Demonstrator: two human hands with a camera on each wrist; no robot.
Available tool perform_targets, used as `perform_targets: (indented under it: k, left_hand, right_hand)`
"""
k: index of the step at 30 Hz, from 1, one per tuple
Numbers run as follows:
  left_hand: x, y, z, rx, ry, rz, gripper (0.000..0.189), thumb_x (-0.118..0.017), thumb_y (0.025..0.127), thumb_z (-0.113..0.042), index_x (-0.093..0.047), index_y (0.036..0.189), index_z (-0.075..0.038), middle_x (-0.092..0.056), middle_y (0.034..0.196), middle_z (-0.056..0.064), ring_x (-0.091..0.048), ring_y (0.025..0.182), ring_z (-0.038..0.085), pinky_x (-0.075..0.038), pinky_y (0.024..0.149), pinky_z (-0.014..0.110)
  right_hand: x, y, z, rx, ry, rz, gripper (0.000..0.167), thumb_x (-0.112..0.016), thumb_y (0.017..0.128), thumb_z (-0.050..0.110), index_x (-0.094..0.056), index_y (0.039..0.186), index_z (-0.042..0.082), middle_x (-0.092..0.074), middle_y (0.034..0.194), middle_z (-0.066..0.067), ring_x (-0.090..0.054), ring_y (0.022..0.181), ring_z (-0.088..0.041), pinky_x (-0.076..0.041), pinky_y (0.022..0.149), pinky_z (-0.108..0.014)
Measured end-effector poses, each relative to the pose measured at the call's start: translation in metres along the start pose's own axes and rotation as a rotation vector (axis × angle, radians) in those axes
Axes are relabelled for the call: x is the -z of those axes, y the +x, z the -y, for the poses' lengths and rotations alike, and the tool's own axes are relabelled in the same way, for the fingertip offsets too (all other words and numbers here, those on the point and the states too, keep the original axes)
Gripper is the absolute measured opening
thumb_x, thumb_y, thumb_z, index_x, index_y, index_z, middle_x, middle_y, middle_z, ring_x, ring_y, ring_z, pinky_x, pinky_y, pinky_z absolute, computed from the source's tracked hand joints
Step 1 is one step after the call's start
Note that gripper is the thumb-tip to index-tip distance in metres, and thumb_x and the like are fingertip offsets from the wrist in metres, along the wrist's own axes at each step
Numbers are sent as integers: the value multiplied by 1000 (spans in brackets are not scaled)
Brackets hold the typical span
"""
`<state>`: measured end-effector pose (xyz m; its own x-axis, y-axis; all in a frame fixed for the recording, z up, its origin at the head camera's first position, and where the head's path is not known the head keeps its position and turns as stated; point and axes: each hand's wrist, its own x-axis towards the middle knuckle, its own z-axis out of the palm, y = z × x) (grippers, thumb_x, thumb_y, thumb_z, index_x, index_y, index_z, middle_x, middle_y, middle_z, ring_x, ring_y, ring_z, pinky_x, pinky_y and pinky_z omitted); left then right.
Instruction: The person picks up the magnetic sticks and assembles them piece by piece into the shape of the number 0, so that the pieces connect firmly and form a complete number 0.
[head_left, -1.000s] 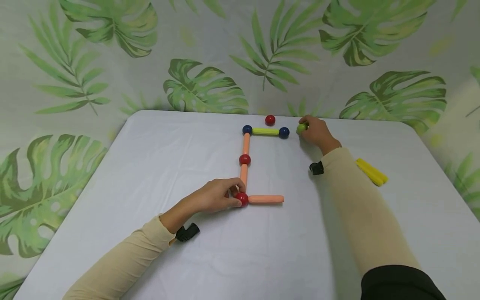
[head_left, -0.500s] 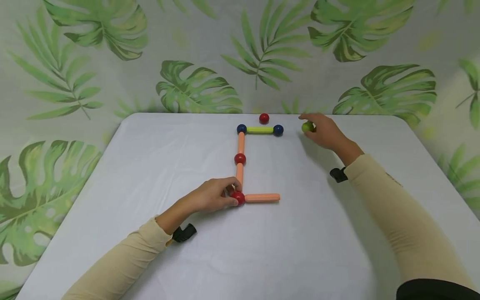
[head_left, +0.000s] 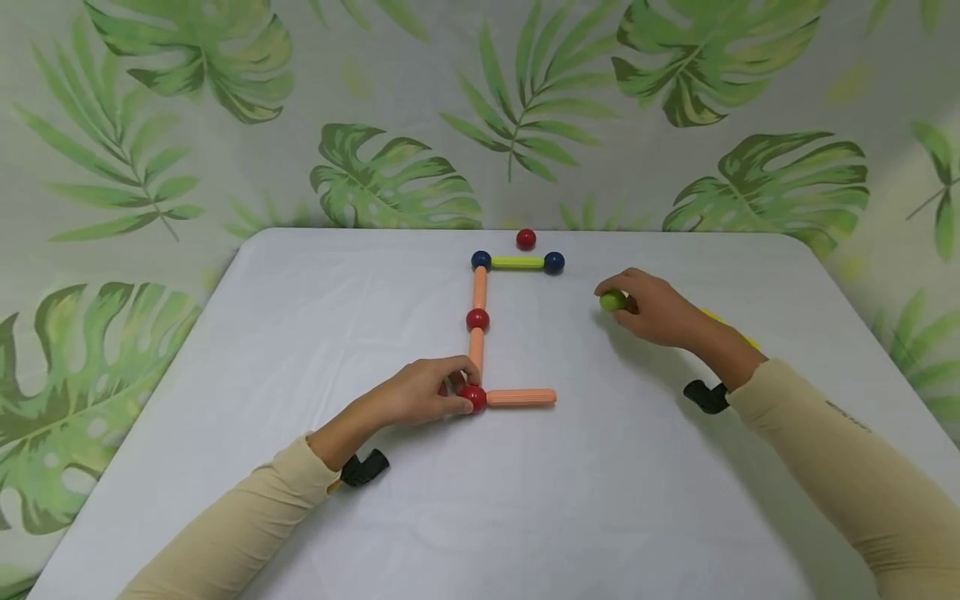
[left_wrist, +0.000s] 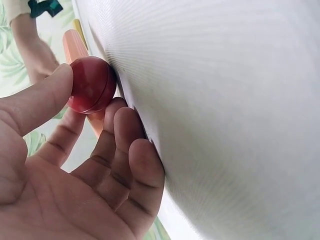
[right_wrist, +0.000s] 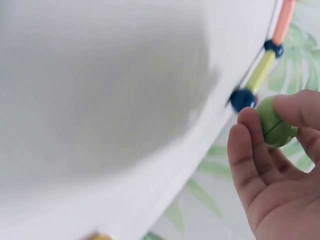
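The left hand (head_left: pixel 423 392) pinches a red ball (head_left: pixel 474 398) between thumb and forefinger, a narrow grip; in the left wrist view its other fingers lie curled beside the ball, close to the table (head_left: pixel 525 508). This ball sits at the near corner of a joined shape. From it, 1 orange stick (head_left: pixel 522 398) points right, its far end bare, and another orange stick (head_left: pixel 477 348) runs away to a second red ball (head_left: pixel 477 319). Beyond that, a third orange stick (head_left: pixel 480 287) leads to a blue ball (head_left: pixel 482 261), and a lime stick (head_left: pixel 517 262) joins it to another blue ball (head_left: pixel 554 262) on the right.

The right hand (head_left: pixel 660 310) holds a green ball (head_left: pixel 612 301) in its fingertips and thumb, to the right of the shape and apart from it.

A loose red ball (head_left: pixel 527 239) lies just behind the lime stick, near the table's back edge. Something yellow (head_left: pixel 714 315) shows behind the right wrist, mostly hidden. Leaf-patterned cloth (head_left: pixel 405 175) hangs behind the table.
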<state>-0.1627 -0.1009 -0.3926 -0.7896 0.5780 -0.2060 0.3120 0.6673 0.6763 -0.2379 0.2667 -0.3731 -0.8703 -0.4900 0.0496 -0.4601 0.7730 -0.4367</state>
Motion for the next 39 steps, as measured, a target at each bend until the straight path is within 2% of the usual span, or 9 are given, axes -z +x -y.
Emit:
perform_targets:
  k: [5, 10, 16, 23, 30, 39]
  left_hand:
    - [-1, -1, 1, -6, -10, 3, 24, -72, 91, -19, -60, 111, -22, -65, 98, 1, -56, 79, 13, -46, 68, 24]
    - [-1, 1, 1, -4, -2, -2, 24, -72, 91, -19, -59, 111, -23, -65, 97, 0, -56, 79, 13, -46, 68, 24]
    - [-2, 1, 1, 8, -13, 4, 24, -72, 91, -19, -59, 111, -22, -64, 97, 0, -55, 79, 13, -46, 68, 24]
    - [-4, 0, -1, 16, -16, 6, 23, -72, 90, -18, -60, 110, -21, -64, 96, 0, -55, 78, 13, -46, 65, 24]
    - [-1, 1, -2, 7, -5, 4, 24, -72, 90, -19, -60, 110, -23, -64, 96, -1, -56, 78, 13, -47, 67, 24]
    - [1, 1, -2, 2, -5, 8, 23, -72, 91, -20, -60, 110, -23, -64, 97, -2, -56, 77, 12, -46, 67, 24]
  right_hand:
    - [-18, -17, 14, 18, 49, 57, 36, -69, 90, 3, -60, 125, 4, -65, 119, -12, -61, 90, -18, -53, 76, -31]
    - [-28, -26, 30, 12, 124, 105, 36, -74, 88, 10, -61, 121, 7, -67, 111, -4, -62, 92, -16, -54, 77, -26]
    - [-35, -37, 40, 30, 175, 118, 34, -74, 88, 9, -60, 118, 7, -66, 111, -5, -63, 91, -14, -55, 78, -24]
    - [-42, -48, 43, 98, 190, 130, 36, -74, 88, 10, -62, 122, 9, -67, 116, -5, -62, 84, -6, -55, 77, -23]
    - [-43, -53, 50, 47, 209, 157, 36, -75, 86, 6, -62, 119, 10, -66, 111, -1, -61, 85, -8, -54, 76, -22]
    - [-45, -61, 57, 87, 225, 160, 34, -75, 87, 11, -64, 119, 7, -69, 113, -4, -61, 88, -8, -55, 77, -24]
